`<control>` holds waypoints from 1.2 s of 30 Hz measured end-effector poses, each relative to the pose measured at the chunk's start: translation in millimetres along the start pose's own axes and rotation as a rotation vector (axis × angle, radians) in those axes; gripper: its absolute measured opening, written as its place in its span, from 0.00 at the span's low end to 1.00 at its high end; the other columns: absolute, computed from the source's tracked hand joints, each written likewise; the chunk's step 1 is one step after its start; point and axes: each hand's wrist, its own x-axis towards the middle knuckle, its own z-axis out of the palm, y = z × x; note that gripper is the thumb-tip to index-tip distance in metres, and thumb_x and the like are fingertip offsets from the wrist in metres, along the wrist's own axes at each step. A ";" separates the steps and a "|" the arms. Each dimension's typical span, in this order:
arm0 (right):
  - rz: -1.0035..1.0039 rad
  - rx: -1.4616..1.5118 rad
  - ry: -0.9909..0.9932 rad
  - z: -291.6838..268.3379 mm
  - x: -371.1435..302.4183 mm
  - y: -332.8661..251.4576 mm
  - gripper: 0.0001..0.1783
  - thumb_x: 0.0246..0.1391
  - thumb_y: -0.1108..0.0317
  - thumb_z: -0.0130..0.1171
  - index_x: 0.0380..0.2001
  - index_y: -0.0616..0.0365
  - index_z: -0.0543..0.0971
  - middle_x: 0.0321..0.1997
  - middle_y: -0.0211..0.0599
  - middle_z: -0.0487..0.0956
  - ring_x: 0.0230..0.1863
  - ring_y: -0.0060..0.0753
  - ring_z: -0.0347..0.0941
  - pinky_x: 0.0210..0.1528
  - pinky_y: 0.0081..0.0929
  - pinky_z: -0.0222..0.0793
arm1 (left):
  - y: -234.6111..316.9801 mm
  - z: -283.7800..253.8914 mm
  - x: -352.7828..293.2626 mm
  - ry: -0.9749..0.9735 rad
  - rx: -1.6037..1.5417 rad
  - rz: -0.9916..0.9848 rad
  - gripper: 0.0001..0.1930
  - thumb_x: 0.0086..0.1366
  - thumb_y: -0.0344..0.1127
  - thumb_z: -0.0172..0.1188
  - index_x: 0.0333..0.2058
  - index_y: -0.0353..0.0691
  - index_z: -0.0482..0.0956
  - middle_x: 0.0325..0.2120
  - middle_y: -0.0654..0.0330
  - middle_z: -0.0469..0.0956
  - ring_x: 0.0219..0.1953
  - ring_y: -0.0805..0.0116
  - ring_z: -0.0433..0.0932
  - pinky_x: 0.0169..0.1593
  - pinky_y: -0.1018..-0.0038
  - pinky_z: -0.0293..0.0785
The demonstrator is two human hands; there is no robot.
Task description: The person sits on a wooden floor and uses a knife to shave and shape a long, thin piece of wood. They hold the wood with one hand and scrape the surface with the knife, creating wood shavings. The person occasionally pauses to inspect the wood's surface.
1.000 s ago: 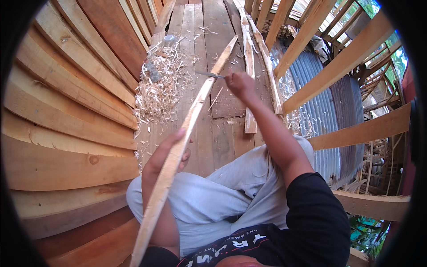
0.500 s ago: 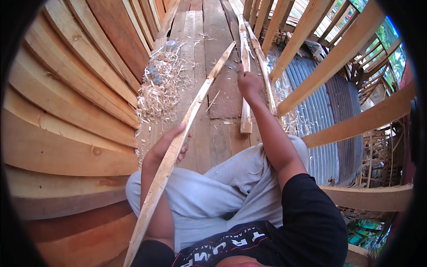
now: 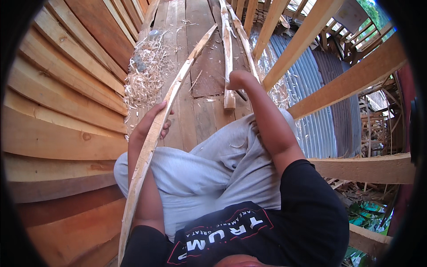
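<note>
A long, pale, roughly trimmed strip of wood (image 3: 176,85) slants from beside my left arm up to a narrow tip over the floorboards. My left hand (image 3: 153,121) is closed around its middle, thumb along the upper side. To the right, apart from the strip, my right hand (image 3: 240,80) is bent at the wrist and closed on what looks like a knife. The dark handle end (image 3: 242,95) of this knife sticks out below the hand; its blade barely shows. My legs in grey trousers are crossed beneath both arms.
Two more long wood strips (image 3: 227,53) lie on the plank floor (image 3: 181,129) by my right hand. Curly shavings (image 3: 144,82) are heaped at left near a clear container (image 3: 154,34). Boards (image 3: 66,129) wall the left; a slatted railing (image 3: 299,40) and corrugated metal (image 3: 307,89) are at right.
My right hand has drawn back toward me and its wrist has bent. The left hand still grips the wood strip. The whole view has shifted slightly.
</note>
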 end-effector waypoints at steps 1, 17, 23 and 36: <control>-0.035 0.070 -0.137 -28.8 -41.0 -33.7 0.28 0.50 0.43 0.65 0.30 0.63 0.86 0.33 0.50 0.84 0.33 0.40 0.83 0.38 0.39 0.77 | -0.8 0.2 -3.2 0.016 0.004 -0.002 0.27 0.66 0.63 0.50 0.40 0.42 0.71 0.14 0.66 0.67 0.10 0.76 0.67 0.13 0.80 0.63; -0.543 -0.197 -0.834 -33.2 -111.6 -94.0 0.17 0.54 0.58 0.65 0.33 0.64 0.85 0.33 0.43 0.86 0.31 0.32 0.84 0.29 0.26 0.77 | -1.2 15.4 3.9 0.016 -0.008 0.002 0.28 0.65 0.64 0.52 0.40 0.40 0.72 0.14 0.66 0.68 0.10 0.76 0.68 0.13 0.81 0.64; -0.590 1.650 0.110 -66.1 -91.9 -79.4 0.20 0.70 0.70 0.40 0.60 0.64 0.67 0.58 0.51 0.74 0.53 0.47 0.78 0.49 0.32 0.82 | -2.3 14.8 3.1 0.037 -0.015 -0.007 0.27 0.65 0.64 0.52 0.39 0.41 0.73 0.14 0.66 0.69 0.10 0.76 0.68 0.13 0.82 0.64; -0.570 0.648 0.096 1.5 -48.2 -81.0 0.28 0.41 0.85 0.47 0.43 0.50 0.85 0.50 0.46 0.81 0.52 0.43 0.76 0.53 0.31 0.71 | -3.5 11.2 2.8 0.019 -0.058 0.014 0.27 0.65 0.63 0.53 0.40 0.41 0.72 0.14 0.65 0.70 0.10 0.75 0.70 0.13 0.80 0.65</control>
